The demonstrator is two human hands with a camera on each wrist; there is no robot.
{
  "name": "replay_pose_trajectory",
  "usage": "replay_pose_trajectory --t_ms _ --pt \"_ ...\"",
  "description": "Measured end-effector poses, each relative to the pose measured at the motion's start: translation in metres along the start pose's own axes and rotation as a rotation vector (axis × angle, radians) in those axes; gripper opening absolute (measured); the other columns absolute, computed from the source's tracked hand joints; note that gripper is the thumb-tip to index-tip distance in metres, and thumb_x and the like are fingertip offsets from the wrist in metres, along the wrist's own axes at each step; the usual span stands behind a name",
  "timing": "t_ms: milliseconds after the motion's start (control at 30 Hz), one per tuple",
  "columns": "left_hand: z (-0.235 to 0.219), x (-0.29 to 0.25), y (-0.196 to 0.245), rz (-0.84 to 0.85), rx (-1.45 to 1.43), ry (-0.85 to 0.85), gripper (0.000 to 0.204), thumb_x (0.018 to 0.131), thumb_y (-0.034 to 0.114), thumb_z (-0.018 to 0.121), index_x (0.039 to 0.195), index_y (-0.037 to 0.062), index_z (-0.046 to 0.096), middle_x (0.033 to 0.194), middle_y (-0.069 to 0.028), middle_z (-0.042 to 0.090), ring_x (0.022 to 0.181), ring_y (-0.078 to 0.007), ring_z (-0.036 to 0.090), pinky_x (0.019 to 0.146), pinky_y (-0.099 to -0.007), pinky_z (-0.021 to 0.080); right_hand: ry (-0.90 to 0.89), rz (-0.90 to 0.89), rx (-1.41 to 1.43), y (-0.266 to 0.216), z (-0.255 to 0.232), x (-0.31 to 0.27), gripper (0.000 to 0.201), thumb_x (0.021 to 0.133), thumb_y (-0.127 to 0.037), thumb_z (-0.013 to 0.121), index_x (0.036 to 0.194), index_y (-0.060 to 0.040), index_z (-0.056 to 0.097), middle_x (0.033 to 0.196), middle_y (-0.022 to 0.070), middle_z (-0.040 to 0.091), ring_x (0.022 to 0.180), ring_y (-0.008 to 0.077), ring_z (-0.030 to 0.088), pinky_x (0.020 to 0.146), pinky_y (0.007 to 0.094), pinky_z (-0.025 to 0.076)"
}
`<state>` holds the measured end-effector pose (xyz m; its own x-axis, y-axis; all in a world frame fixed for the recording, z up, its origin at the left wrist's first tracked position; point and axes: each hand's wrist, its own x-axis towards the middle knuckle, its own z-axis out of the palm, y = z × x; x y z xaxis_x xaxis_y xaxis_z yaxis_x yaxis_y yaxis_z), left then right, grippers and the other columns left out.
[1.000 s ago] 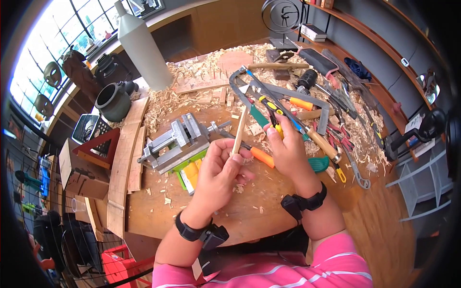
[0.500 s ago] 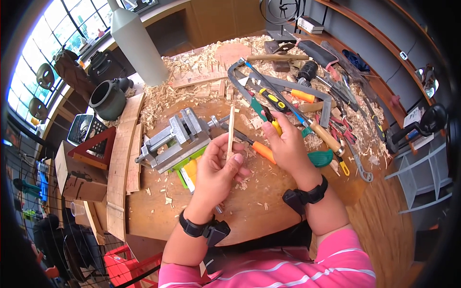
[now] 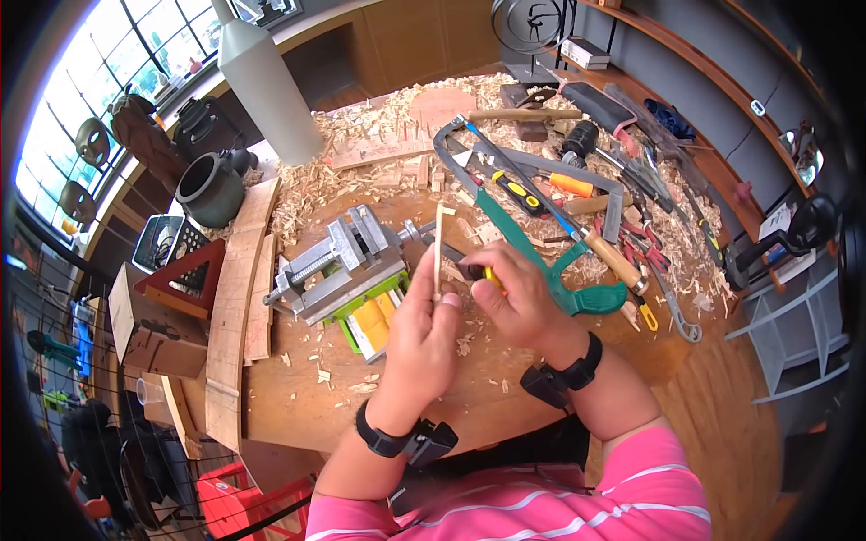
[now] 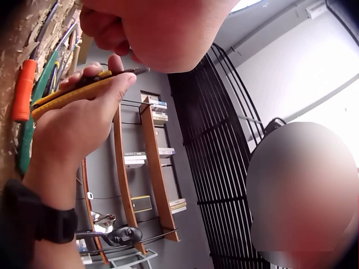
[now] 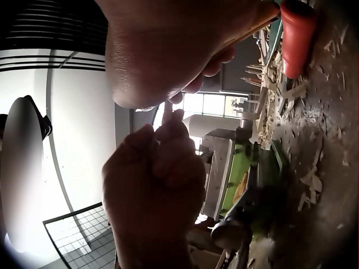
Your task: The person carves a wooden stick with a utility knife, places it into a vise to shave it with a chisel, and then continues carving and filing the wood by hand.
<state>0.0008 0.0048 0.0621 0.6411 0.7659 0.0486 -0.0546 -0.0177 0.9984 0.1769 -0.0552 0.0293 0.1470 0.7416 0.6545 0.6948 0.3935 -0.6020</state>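
1. Two hands meet above the round wooden tabletop [image 3: 469, 397], which I note is littered with pale curled shavings.
2. Left hand [image 3: 422, 335]: fingers curled, pinching a thin flat wooden stick [image 3: 438, 248] held upright.
3. Right hand [image 3: 512, 302]: fingers wrapped around a yellow-handled knife [image 4: 84, 88], its tip at the stick.
4. Grey metal vise [image 3: 336, 261] sits just left.

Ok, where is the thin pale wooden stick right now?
In the head view the thin pale wooden stick stands upright, pinched in the left hand, between the metal bench vise and the right hand.
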Motion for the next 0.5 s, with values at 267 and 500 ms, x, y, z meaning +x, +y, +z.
replay_pose_trajectory --t_ms 267,500 --pt "-0.001 -0.007 0.0 0.281 0.257 0.002 0.057 0.1 0.005 0.06 0.154 -0.0073 0.046 0.098 -0.0187 0.068 0.077 -0.0235 0.067 0.07 -0.0347 0.054 -0.035 -0.158 -0.004 -0.015 0.007 0.006 0.029 0.091 -0.007 0.059 0.119 0.0024 0.061 0.1 0.0202 0.062 0.086 0.0411 0.061 0.077 0.0477 0.05" --pt "0.002 -0.018 0.009 0.535 0.625 0.112 0.055 0.098 0.006 0.064 0.149 -0.0083 0.051 0.093 -0.0238 0.067 0.076 -0.0387 0.07 0.068 -0.0413 0.055 -0.001 -0.233 0.003 -0.015 0.012 0.005 0.03 0.095 -0.015 0.06 0.12 0.0012 0.063 0.099 0.0188 0.064 0.083 0.0395 0.062 0.075 0.0468 0.052"
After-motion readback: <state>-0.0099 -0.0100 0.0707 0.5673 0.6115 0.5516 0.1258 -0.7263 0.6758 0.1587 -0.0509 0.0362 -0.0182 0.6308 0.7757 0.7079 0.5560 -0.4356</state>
